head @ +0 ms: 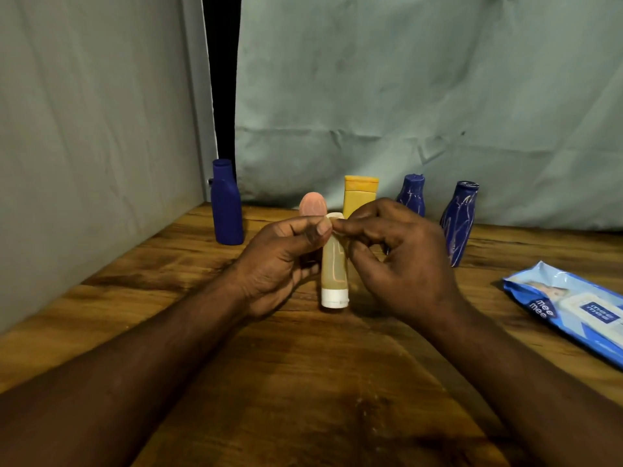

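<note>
**Two hands pinching the top of a small tube on a wooden table**

A small tube [333, 264] of pale amber liquid stands upside down on its white cap [334, 298], at the middle of the table [303, 382]. The left hand [286, 261] and right hand [401, 261] meet over it. Each pinches the tube's flat crimped top between thumb and forefinger, with the other fingers curled. This grip probably steadies the tube or squeezes its contents down toward the cap.

At the far edge stand a pink oval-topped item [313, 203], a yellow bottle [359, 195] and three blue bottles, one on the left [226, 207] and two on the right [412, 193] [459, 220]. A pack of wipes [573, 311] lies near right.
</note>
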